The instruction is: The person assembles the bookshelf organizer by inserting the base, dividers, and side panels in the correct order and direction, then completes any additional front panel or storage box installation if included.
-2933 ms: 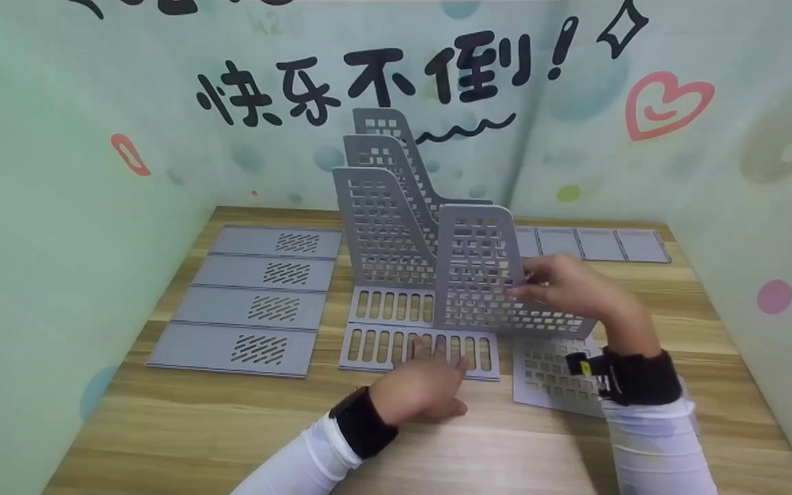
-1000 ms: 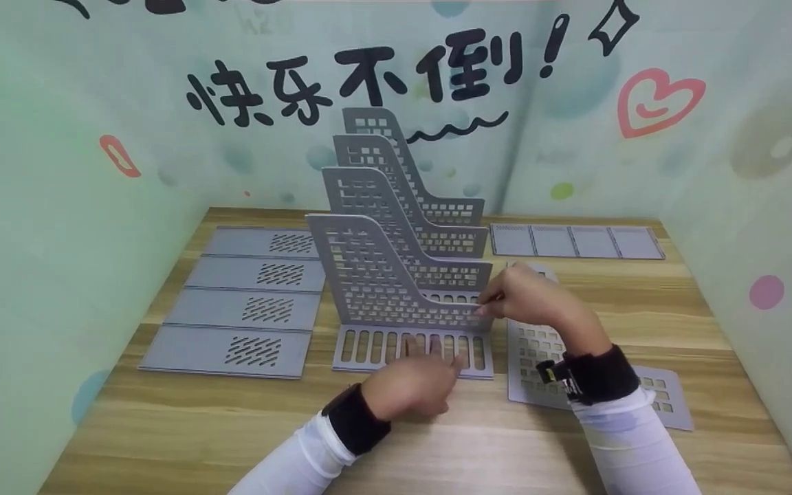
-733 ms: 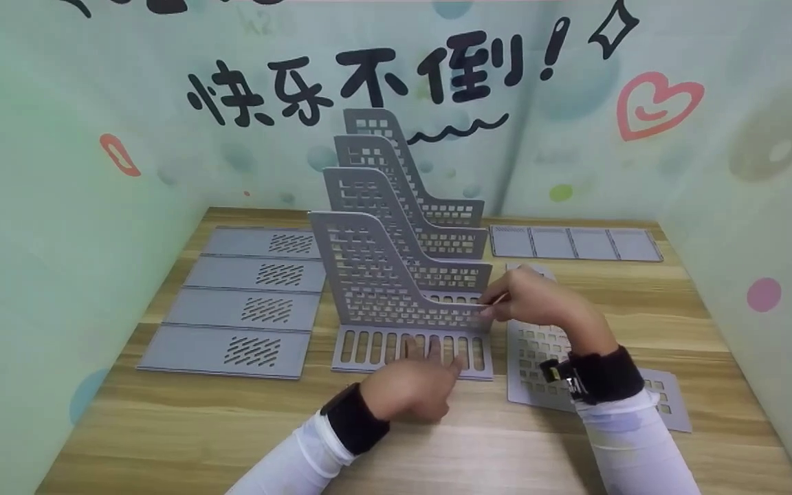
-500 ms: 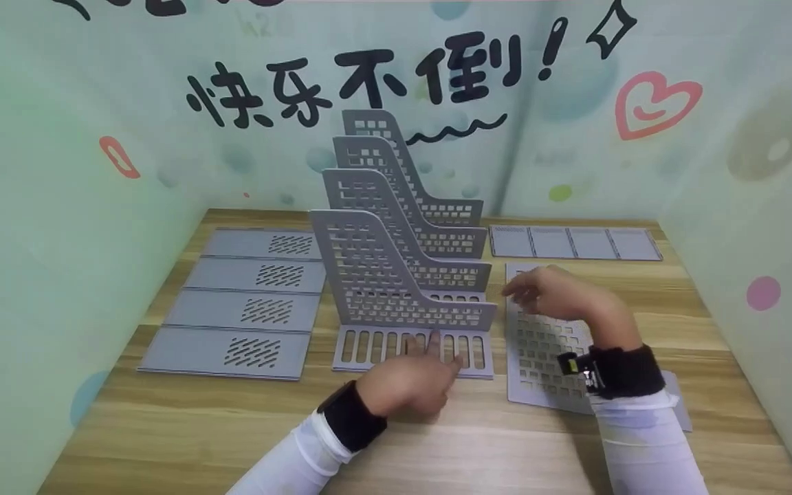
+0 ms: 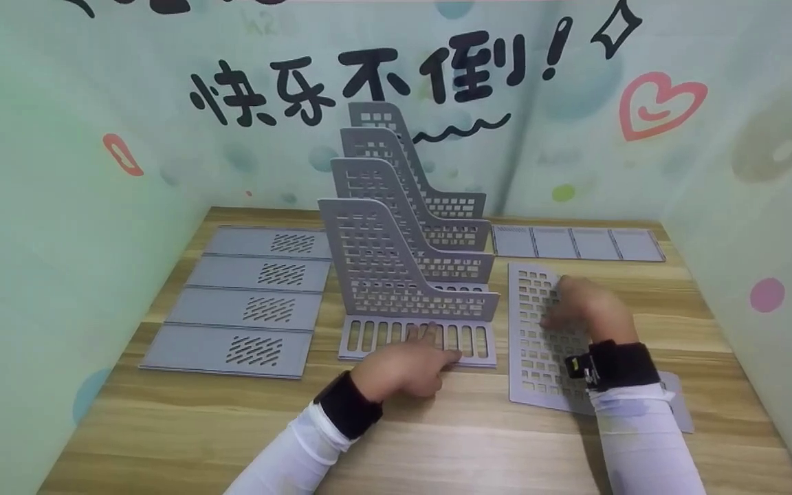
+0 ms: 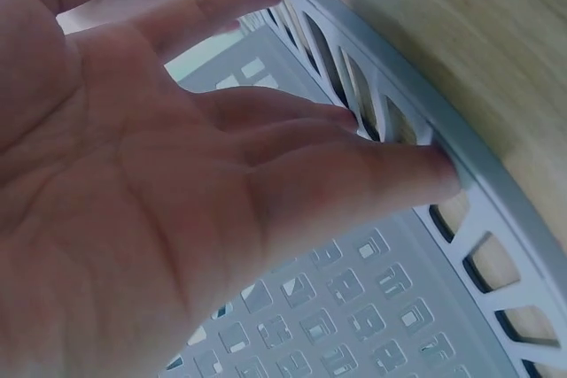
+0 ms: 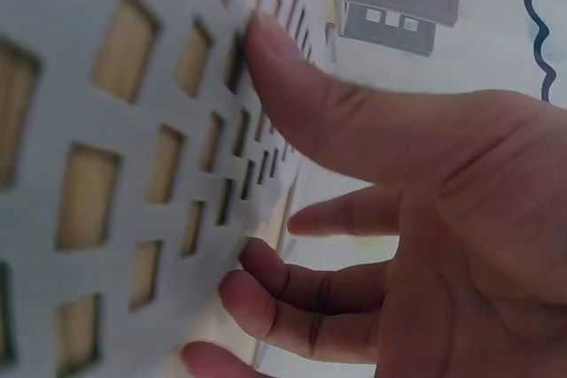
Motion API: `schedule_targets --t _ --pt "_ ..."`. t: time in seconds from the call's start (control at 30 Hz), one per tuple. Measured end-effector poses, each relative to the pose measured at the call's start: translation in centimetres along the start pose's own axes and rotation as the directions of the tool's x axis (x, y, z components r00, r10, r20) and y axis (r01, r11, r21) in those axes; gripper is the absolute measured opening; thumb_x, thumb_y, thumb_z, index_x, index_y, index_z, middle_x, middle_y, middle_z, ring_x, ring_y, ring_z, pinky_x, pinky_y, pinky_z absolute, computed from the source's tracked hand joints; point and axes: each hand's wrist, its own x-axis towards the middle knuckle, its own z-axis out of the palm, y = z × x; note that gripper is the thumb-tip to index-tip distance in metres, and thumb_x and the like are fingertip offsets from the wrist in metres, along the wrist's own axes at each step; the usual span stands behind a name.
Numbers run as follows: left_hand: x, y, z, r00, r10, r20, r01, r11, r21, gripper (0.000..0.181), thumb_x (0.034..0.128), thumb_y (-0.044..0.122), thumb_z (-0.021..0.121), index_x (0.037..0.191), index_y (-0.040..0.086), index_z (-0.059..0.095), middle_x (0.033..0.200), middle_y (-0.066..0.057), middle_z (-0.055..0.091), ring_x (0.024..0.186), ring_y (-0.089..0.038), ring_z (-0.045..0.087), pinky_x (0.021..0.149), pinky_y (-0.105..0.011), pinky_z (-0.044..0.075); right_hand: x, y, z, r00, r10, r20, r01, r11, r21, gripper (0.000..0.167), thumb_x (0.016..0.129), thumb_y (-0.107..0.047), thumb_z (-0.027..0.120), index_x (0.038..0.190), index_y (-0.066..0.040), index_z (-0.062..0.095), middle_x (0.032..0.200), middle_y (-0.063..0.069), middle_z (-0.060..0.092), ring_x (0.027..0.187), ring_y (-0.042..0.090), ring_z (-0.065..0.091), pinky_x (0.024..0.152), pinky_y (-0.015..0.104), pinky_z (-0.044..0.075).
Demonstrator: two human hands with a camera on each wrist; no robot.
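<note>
Extended fingers of my left hand (image 5: 406,364) press on the slotted grey base (image 5: 344,349), which lies on the table in front of the standing panels. In the left wrist view its fingertips touch the slotted strip (image 6: 478,201). A grey perforated side panel (image 5: 396,275) stands upright on the base, with several similar panels (image 5: 361,180) behind it. My right hand (image 5: 588,309) is over a loose perforated panel (image 5: 515,344) lying flat. Its thumb touches that panel (image 7: 177,219) in the right wrist view, while the loosely bent fingers are near its edge without a visible grip.
Several grey panels with slanted slots (image 5: 231,302) lie joined flat on the left of the wooden table (image 5: 437,447). A strip of smaller grey panels (image 5: 554,244) lies at the back right. Fabric walls (image 5: 575,165) enclose the back and sides.
My right hand stood the front panel upright on the base, let go of it and moved right to the loose panel. The base and standing panels shifted slightly away from me.
</note>
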Motion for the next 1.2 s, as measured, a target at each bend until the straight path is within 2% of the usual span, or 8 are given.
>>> schedule_targets --t 0.17,0.3,0.4,0.5,0.7,0.83,0.97,1.2 --pt "0.2 0.0 -0.1 1.0 0.002 0.01 -0.003 1.0 0.029 0.066 0.1018 0.013 0.055 0.164 0.03 0.043 0.177 -0.025 0.012 0.165 -0.048 0.013 0.134 -0.062 0.018 0.4 0.7 -0.2 0.999 0.029 0.039 -0.029 1.0 0.008 0.041 0.083 -0.026 0.085 0.106 0.001 0.063 0.099 0.015 0.07 0.088 0.03 0.067 0.075 0.041 0.059" --pt "0.4 0.0 0.1 1.0 0.018 -0.002 -0.017 0.998 0.06 0.067 0.0995 0.013 0.057 0.164 0.022 0.043 0.176 -0.025 0.017 0.165 -0.046 0.015 0.135 -0.058 0.017 0.5 1.5 -1.0 0.999 -0.003 0.04 0.001 0.998 0.059 0.051 0.087 -0.027 0.084 0.117 0.005 0.059 0.103 0.019 0.069 0.089 0.031 0.069 0.075 0.039 0.061" --pt "0.3 0.1 0.1 1.0 0.014 -0.01 -0.014 0.998 0.065 0.068 0.0986 0.012 0.059 0.164 0.02 0.043 0.177 -0.024 0.018 0.165 -0.044 0.015 0.136 -0.057 0.017 -0.1 1.8 -2.1 0.998 -0.06 -0.01 0.061 0.989 0.138 0.059 0.09 -0.024 0.082 0.131 0.008 0.052 0.112 0.023 0.067 0.096 0.032 0.069 0.08 0.041 0.063" --pt "0.2 0.2 0.1 1.0 0.009 -0.012 -0.008 0.998 0.064 0.068 0.0985 0.011 0.059 0.164 0.019 0.042 0.177 -0.025 0.017 0.165 -0.045 0.016 0.136 -0.056 0.017 -1.3 2.1 -3.2 0.989 -0.128 -0.075 0.14 0.971 0.195 0.054 0.095 -0.023 0.077 0.132 0.007 0.05 0.116 0.025 0.065 0.096 0.031 0.069 0.079 0.039 0.063" --pt "0.1 0.3 -0.1 1.0 0.0 -0.011 0.001 0.999 0.048 0.069 0.0987 0.009 0.058 0.165 0.017 0.04 0.177 -0.026 0.016 0.165 -0.047 0.014 0.135 -0.059 0.015 -4.9 2.9 -5.4 0.947 -0.264 -0.181 0.309 0.904 0.296 0.049 0.103 -0.017 0.069 0.145 -0.001 0.047 0.136 0.029 0.062 0.104 0.029 0.072 0.081 0.038 0.066" --pt "0.1 0.3 -0.1 1.0 -0.011 -0.014 0.012 0.999 0.041 0.067 0.1011 0.008 0.055 0.166 0.016 0.038 0.177 -0.026 0.014 0.164 -0.049 0.013 0.134 -0.062 0.016 -7.4 2.8 -6.3 0.91 -0.333 -0.246 0.397 0.871 0.291 0.057 0.105 -0.011 0.066 0.157 -0.007 0.043 0.131 0.024 0.066 0.108 0.03 0.071 0.08 0.037 0.068" --pt "0.2 0.3 0.0 1.0 -0.016 -0.016 0.017 0.999 0.048 0.066 0.102 0.01 0.055 0.165 0.017 0.038 0.177 -0.025 0.014 0.164 -0.048 0.013 0.134 -0.062 0.016 -8.9 2.4 -6.6 0.879 -0.381 -0.289 0.451 0.86 0.239 0.054 0.104 -0.01 0.067 0.154 -0.007 0.046 0.126 0.021 0.068 0.108 0.027 0.07 0.08 0.038 0.068" --pt "0.4 0.4 0.1 1.0 0.009 -0.02 -0.008 0.997 0.081 0.06 0.1042 0.012 0.052 0.163 0.016 0.042 0.175 -0.025 0.023 0.166 -0.042 0.016 0.136 -0.055 0.016 -9.7 1.4 -6.4 0.851 -0.421 -0.314 0.496 0.842 0.212 0.041 0.101 -0.007 0.071 0.139 -0.004 0.058 0.118 0.018 0.074 0.097 0.006 0.071 0.079 0.034 0.068"
